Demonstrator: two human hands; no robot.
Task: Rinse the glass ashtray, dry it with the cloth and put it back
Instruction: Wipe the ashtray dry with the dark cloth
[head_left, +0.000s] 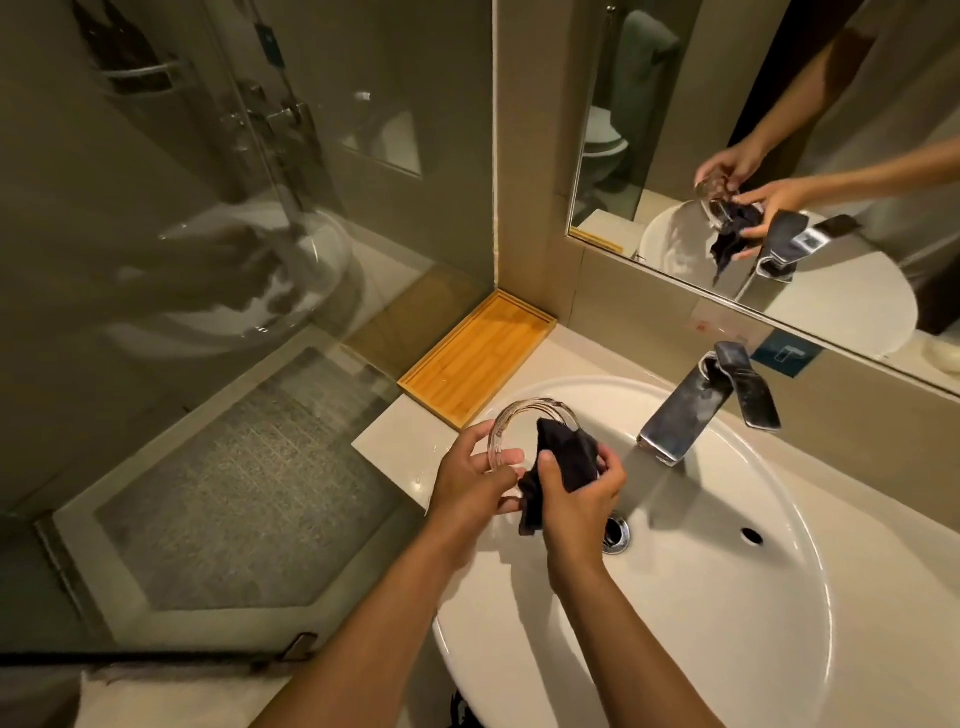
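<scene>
A clear round glass ashtray (511, 418) is held tilted on edge over the left side of the white basin (727, 597). My left hand (470, 475) grips its left rim. My right hand (579, 491) holds a dark cloth (563, 462) pressed into the ashtray's hollow, and a corner of the cloth hangs down below my fingers. Both hands hover above the basin, left of the chrome tap (701, 405). No water runs from the tap.
A bamboo tray (478, 358) lies on the counter in the corner, behind and left of the basin. A wall mirror (779, 156) reflects the hands. A glass shower partition (260, 208) stands to the left. The drain (616, 532) sits right of my right wrist.
</scene>
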